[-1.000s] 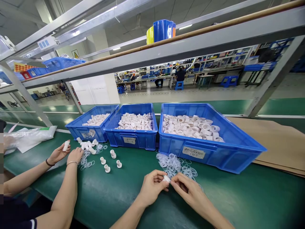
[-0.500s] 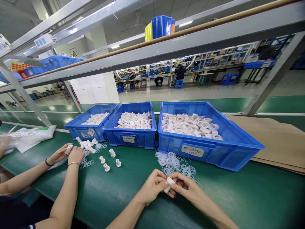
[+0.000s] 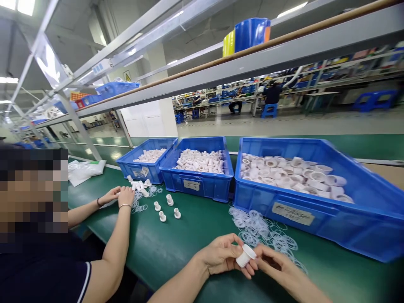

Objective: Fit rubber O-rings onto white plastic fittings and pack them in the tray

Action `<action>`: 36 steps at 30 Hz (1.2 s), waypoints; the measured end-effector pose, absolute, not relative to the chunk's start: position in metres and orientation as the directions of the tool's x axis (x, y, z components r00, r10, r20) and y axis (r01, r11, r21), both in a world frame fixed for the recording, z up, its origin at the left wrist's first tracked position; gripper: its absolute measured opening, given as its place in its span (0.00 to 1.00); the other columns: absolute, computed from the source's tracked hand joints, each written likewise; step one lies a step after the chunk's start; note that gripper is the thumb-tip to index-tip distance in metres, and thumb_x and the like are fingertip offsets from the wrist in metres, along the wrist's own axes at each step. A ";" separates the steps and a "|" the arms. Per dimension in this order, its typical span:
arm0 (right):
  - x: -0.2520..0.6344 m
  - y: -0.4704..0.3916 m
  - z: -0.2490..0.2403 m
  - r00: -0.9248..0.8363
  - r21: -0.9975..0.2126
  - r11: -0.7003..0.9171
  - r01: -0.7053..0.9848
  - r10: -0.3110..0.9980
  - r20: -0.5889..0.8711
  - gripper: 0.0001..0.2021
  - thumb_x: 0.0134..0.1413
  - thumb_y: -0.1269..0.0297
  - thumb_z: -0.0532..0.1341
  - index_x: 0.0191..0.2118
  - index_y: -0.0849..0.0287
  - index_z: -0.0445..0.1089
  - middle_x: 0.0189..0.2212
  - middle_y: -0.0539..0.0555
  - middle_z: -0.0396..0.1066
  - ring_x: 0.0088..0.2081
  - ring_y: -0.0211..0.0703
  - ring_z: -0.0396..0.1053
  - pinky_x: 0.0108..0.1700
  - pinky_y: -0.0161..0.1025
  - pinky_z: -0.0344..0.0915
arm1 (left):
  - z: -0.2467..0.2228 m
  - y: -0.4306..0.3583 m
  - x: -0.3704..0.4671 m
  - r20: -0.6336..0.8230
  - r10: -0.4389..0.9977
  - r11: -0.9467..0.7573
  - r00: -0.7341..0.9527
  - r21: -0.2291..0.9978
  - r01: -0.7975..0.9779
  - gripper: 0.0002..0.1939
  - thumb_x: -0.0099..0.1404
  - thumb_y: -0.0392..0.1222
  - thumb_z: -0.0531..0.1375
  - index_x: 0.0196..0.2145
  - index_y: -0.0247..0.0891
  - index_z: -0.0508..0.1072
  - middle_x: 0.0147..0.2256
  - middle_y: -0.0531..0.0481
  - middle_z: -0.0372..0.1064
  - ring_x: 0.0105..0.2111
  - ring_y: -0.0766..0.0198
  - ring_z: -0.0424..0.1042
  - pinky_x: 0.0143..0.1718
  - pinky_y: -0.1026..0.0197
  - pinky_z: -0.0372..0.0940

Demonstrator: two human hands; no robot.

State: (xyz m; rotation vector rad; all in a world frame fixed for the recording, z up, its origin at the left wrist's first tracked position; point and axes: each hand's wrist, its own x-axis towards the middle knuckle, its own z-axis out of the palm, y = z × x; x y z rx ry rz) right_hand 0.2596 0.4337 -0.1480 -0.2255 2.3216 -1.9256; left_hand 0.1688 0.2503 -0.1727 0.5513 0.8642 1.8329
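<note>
My left hand (image 3: 222,254) is closed around a white plastic threaded fitting (image 3: 243,257), its wide flanged end tilted up to the right. Fingertips of my right hand (image 3: 276,265) pinch at the flange's right edge; whether a ring is between them is too small to tell. Just beyond both hands lies a loose heap of thin translucent rings (image 3: 252,225) on the green table (image 3: 176,256). Behind the heap stands a large blue bin (image 3: 315,229) with many white plastic fittings (image 3: 293,172) inside.
Two smaller blue bins (image 3: 206,191) of white parts stand to the left. Several flanged fittings (image 3: 169,200) sit upright on the table. At left, a co-worker's hands (image 3: 121,197) are near another pile of rings (image 3: 139,208). A metal shelf beam (image 3: 202,80) crosses above.
The view has swung left, bringing the co-worker's head and shoulder into sight. The fitting in my hands has turned, showing its threads and flange, and my right hand sits farther toward its edge.
</note>
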 end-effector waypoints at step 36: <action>0.257 0.458 -0.194 -0.955 -0.582 0.807 0.103 0.243 0.168 0.26 0.58 0.39 0.48 0.49 0.50 0.68 0.35 0.52 0.71 0.26 0.45 0.70 0.25 0.39 0.66 | -0.130 0.029 0.105 0.296 0.006 0.917 -0.955 0.379 0.123 0.19 0.62 0.34 0.59 0.51 0.31 0.66 0.50 0.35 0.67 0.52 0.46 0.66 0.50 0.49 0.63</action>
